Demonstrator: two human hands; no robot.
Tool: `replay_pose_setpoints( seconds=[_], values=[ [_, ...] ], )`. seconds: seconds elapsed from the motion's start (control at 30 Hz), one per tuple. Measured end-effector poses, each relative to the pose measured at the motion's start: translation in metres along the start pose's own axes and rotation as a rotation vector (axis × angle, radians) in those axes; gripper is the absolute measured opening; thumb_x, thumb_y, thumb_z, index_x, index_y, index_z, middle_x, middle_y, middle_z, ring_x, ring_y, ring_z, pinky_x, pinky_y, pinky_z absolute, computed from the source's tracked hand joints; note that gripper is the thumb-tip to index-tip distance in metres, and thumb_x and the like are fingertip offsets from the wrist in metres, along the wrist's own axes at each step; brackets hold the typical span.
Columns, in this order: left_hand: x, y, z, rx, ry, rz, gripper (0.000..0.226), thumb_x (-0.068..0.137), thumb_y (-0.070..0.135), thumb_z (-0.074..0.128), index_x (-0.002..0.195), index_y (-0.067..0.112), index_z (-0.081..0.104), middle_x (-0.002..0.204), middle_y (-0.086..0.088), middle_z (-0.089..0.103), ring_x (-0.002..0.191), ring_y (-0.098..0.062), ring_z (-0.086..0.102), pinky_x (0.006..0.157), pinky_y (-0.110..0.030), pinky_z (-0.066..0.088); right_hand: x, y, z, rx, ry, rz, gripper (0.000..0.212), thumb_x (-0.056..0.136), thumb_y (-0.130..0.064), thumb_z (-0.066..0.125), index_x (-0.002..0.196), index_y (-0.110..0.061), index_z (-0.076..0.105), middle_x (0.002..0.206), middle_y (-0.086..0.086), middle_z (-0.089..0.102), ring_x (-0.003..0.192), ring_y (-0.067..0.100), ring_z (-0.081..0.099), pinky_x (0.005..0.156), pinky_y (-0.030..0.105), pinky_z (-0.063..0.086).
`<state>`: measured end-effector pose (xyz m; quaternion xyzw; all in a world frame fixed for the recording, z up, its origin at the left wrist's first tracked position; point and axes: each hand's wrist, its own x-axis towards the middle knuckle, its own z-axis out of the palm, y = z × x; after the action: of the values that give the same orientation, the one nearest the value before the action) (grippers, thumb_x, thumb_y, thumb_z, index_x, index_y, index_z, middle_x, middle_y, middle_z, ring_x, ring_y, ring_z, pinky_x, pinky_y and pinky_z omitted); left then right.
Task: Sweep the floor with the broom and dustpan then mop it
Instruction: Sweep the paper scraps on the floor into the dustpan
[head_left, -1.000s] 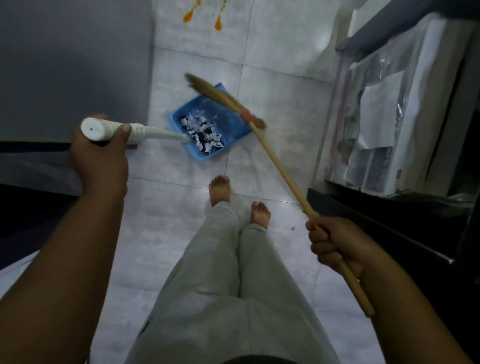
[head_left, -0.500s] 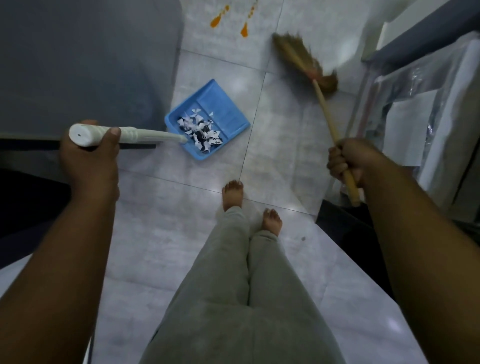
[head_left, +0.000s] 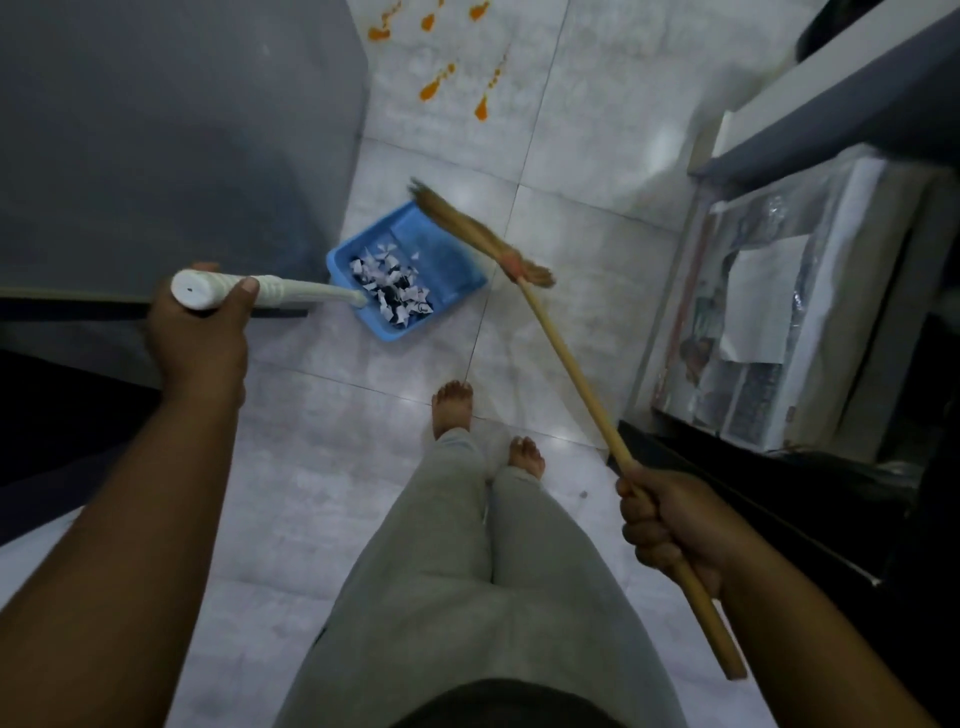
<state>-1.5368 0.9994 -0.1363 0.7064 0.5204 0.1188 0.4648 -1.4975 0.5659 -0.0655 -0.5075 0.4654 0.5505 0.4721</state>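
Now: sweeping phase, collecting into the dustpan. The left hand wraps the top of the white handle, thumb laid along it. The dustpan sits low at the floor, lip pointing away from the person. Whether the lip lies flat on the tile cannot be told. Paper scraps are piled in the dustpan's back half, against the handle socket. None are seen loose just beside the dustpan.

The right hand is fisted round the broom stick near its upper end, with a stub showing behind the fist. The bristles lie across the dustpan's far right corner, blurred, so likely mid-stroke. An orange spill lies beyond the dustpan, well apart. It looks like mop work, not broom work.

Judgement on technique:
- The lip should be pressed down so nothing slides under.
- Strokes should be short and low toward the dustpan's back, not flicks, since light paper would jump out.
- On lifting, tilt the dustpan back toward the handle so the pile does not spill.
- The bristles should avoid the spill beyond the dustpan, or they would smear it.
- Bare feet stand on the dustpan's near side, so no stroke should drag that way.

Sweeping appears almost finished. Mopping is not yet begun.
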Motion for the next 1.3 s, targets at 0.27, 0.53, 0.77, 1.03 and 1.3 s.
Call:
replay_pose_setpoints(
  seconds=[0.27,0.53,0.77,1.03,1.3],
  values=[
    [0.003,0.097,-0.038,0.132,-0.095,0.064,0.042,0.082,0.035,0.078,0.118,0.015,0.068,0.114,-0.004,0.071,0.100,-0.017,0.067,0.088,-0.030,0.054,-0.090,-0.009,0.010,0.127,0.038,-0.128,0.026,0.102,-0.022,0.038,0.078,-0.015,0.043,0.053,-0.003,0.034,0.035,0.006,0.027,0.028,0.016,0.020],
    [0.005,0.175,-0.059,0.046,-0.158,0.084,0.033,0.078,0.031,0.082,0.107,0.018,0.073,0.103,-0.005,0.073,0.103,-0.027,0.071,0.093,-0.042,0.056,-0.157,-0.042,0.037,0.284,-0.048,-0.198,0.031,0.105,-0.024,0.034,0.077,-0.012,0.042,0.051,-0.001,0.033,0.032,0.007,0.029,0.024,0.016,0.023],
    [0.016,0.239,-0.035,-0.012,-0.215,0.125,0.035,0.064,0.046,0.081,0.094,0.031,0.071,0.102,-0.003,0.075,0.098,-0.024,0.073,0.093,-0.047,0.056,-0.178,-0.094,0.051,0.420,-0.149,-0.251,0.026,0.104,-0.021,0.035,0.081,-0.012,0.042,0.051,-0.003,0.034,0.031,0.006,0.029,0.024,0.015,0.023],
    [0.038,0.302,0.020,0.010,-0.230,0.154,0.045,0.063,0.047,0.080,0.098,0.021,0.074,0.096,-0.005,0.076,0.094,-0.027,0.073,0.091,-0.049,0.057,-0.199,-0.193,0.043,0.303,-0.075,-0.474,0.019,0.102,-0.012,0.042,0.088,-0.003,0.052,0.061,0.004,0.046,0.041,0.007,0.038,0.033,0.015,0.034],
    [0.061,0.384,0.063,-0.007,-0.222,0.185,0.030,0.063,0.044,0.083,0.088,0.030,0.074,0.083,-0.001,0.076,0.087,-0.028,0.076,0.089,-0.049,0.059,-0.222,-0.330,0.024,0.118,-0.079,-0.721,0.019,0.102,-0.010,0.039,0.093,-0.012,0.056,0.056,0.000,0.054,0.041,0.008,0.048,0.038,0.018,0.039]
  ],
)
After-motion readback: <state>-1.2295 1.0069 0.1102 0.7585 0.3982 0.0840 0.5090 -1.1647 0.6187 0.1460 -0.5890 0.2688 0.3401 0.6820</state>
